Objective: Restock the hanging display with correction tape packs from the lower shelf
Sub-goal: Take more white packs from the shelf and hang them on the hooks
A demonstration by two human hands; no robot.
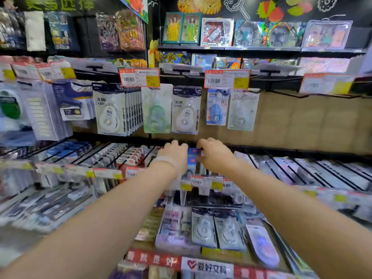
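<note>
I have both arms stretched forward into the middle shelf, just below the row of hanging packs. My left hand [174,153] lies knuckles up with the fingers curled down over the far end of the packs there, and my right hand [213,153] sits just beside it, fingers bent and closed on the top of a blue pack [193,151] that stands between the two hands. I cannot tell whether the left fingers actually grip anything, since the fingertips are hidden behind the hand. Above, correction tape packs [110,110] hang in a thick stack on a hook, with a single matching pack [186,110] further right and a pale green one [156,109] between them, under orange price tags [139,77]. On the lower shelf near me, two more correction tape packs [217,228] lie flat side by side.
</note>
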